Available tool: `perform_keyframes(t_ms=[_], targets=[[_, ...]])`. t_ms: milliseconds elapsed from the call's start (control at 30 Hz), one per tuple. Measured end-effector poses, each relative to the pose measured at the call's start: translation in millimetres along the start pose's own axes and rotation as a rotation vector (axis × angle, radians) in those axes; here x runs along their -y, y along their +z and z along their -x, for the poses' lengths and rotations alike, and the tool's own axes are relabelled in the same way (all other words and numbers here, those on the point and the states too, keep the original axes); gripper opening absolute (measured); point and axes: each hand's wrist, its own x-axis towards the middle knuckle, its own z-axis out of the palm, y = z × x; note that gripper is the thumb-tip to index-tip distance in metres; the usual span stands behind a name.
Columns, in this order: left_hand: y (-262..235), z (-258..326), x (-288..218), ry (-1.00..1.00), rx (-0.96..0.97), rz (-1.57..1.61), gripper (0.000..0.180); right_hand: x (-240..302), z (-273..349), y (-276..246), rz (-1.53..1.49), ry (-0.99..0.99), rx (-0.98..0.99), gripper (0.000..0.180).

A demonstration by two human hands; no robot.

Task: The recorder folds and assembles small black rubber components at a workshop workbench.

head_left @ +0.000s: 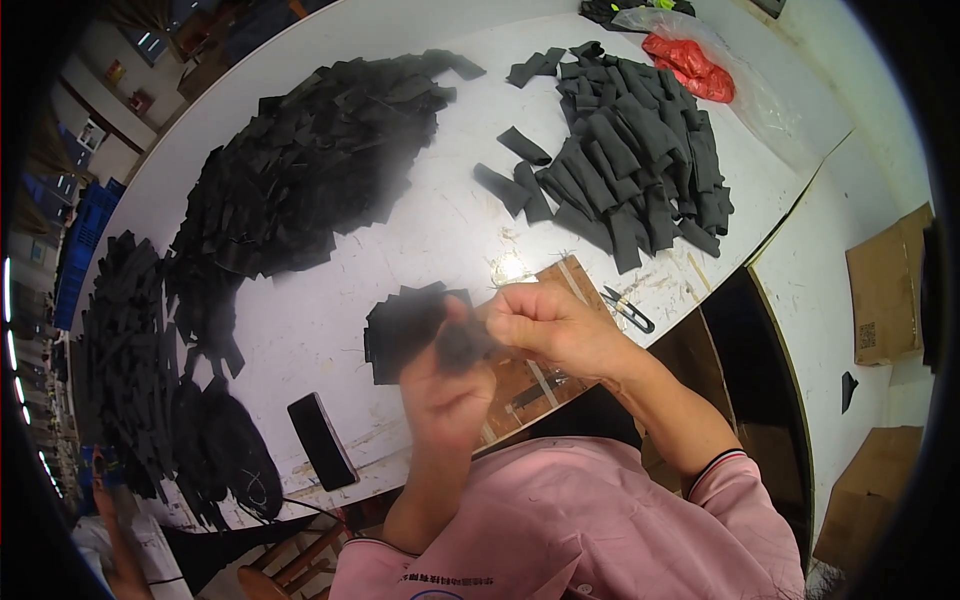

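Note:
In front of my chest, both hands are raised close together over the table's near edge. My left hand (447, 398) is closed around a small dark cloth piece (461, 345), with its thumb pointing up. My right hand (550, 322) pinches at the right side of the same piece, its fingertips pressed together. The picture is blurred here, so the cloth's exact shape is hard to make out. Just behind my left hand lies a small stack of black fabric pieces (390, 340). Under my hands sits a wooden board (540, 388) with metal strips.
A large heap of flat black pieces (300, 160) spreads at the far left, dark strips (125, 360) beside it. Grey fabric tubes (630, 150) pile up at the far right. Thread snips (630, 311) lie right of the board, a phone (322, 440) at the near left. Cardboard boxes (888, 290) stand right.

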Motion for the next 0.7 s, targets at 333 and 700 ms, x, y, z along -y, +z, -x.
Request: perform_keyframes(t_ms=[333, 700], targets=[[-9, 2, 30, 0.382, -0.086, -1.094, 0.029, -49, 4, -26, -0.206, 0.042, 0.061, 0.019], [-35, 4, 20, 0.802, -0.146, -1.698, 0.034, -71, 1, -14, 0.092, -0.12, -0.132, 0.017]])
